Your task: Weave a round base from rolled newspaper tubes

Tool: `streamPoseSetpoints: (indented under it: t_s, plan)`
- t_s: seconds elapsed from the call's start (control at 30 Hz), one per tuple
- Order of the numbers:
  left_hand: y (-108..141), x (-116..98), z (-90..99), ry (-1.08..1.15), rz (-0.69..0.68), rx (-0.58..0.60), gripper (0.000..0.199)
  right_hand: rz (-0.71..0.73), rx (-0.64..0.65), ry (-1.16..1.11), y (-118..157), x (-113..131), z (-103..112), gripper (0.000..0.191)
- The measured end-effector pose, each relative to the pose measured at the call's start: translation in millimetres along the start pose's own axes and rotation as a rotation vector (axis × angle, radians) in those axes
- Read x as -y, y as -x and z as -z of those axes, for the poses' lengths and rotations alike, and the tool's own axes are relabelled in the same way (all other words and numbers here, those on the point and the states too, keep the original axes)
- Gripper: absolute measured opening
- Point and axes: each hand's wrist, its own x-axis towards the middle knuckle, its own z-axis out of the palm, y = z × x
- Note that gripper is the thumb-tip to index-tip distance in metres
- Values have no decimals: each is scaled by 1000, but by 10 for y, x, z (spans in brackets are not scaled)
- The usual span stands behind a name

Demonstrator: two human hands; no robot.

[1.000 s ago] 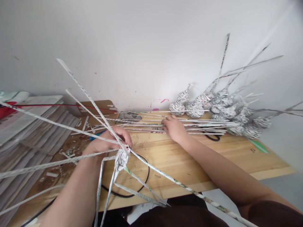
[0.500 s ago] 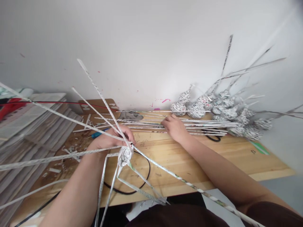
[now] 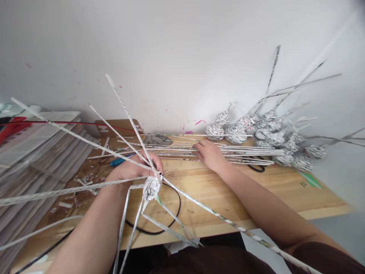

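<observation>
My left hand (image 3: 144, 164) pinches the upper edge of a small woven paper piece (image 3: 151, 188), begun from rolled newspaper tubes. Its long paper tubes fan out up, to the left, down and to the lower right. My right hand (image 3: 209, 154) lies over a row of loose rolled paper tubes (image 3: 251, 151) at the back of the table, its fingers curled down onto them. The fingertips are partly hidden, so how many tubes they grip does not show.
Several finished gourd-shaped paper weaves (image 3: 236, 133) stand at the back right. Stacked newspapers (image 3: 54, 152) fill the left, with paper scraps and a blue-handled tool (image 3: 117, 161) nearby. A black cable (image 3: 180, 205) loops on the wooden table (image 3: 205, 190); black scissor-like handles (image 3: 258, 167) lie under the tubes.
Both hands stay almost in place. The view has shifted slightly, and the upper tubes of the woven piece have swung a little to the right.
</observation>
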Motion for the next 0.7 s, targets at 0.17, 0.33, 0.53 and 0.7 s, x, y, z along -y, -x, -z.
streamPoseSetpoints:
  t_s: [0.17,0.33,0.53,0.7]
  plan:
    - [-11,28,19,-10,18,-2,18,66,-23,-15,9,-17,0,35]
    - [-22,89,63,-40,12,15,18,90,-28,45,8,78,49,39]
    - [-23,78,54,-37,39,9,17,-55,-135,57,-125,156,509,48]
    - [-23,18,8,-7,32,8,21,-205,-686,-292,-245,-13,1377,52]
